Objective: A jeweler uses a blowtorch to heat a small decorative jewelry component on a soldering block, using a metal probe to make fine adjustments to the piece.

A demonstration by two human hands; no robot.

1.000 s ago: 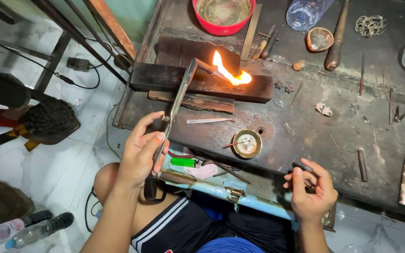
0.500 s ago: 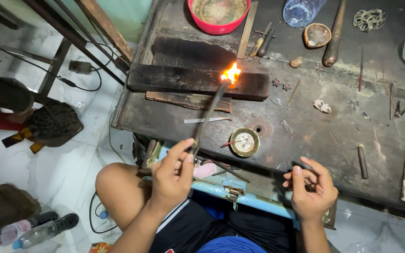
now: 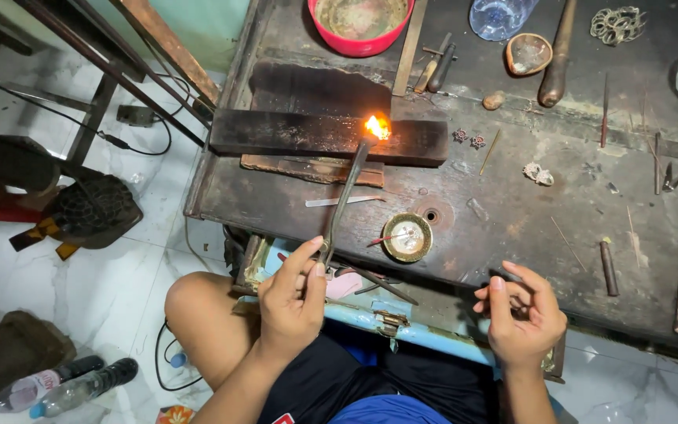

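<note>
The left hand (image 3: 292, 302) has slid back toward the body over the last second, and its grip now pinches the near end of the long thin metal torch pipe (image 3: 344, 200) between thumb and fingers. A moment ago the pipe leaned left and threw a long flame sideways; now it runs straight out ahead of the grip and the small orange flame (image 3: 376, 126) sits tight at its far tip, right on the charred black wooden block (image 3: 327, 135). In my judgement the heat has gone from sweeping to bearing on one spot of that block.

The right hand (image 3: 521, 314) has barely shifted, hovering at the near edge of the dark worn table (image 3: 527, 212). Its fingers curl toward each other around something small; I cannot tell what, or whether they truly clasp it.

Just right of the left grip, touching nothing, sits a small round brass dish (image 3: 407, 236). Far beyond the flame stands a red plastic bowl (image 3: 362, 23).
</note>
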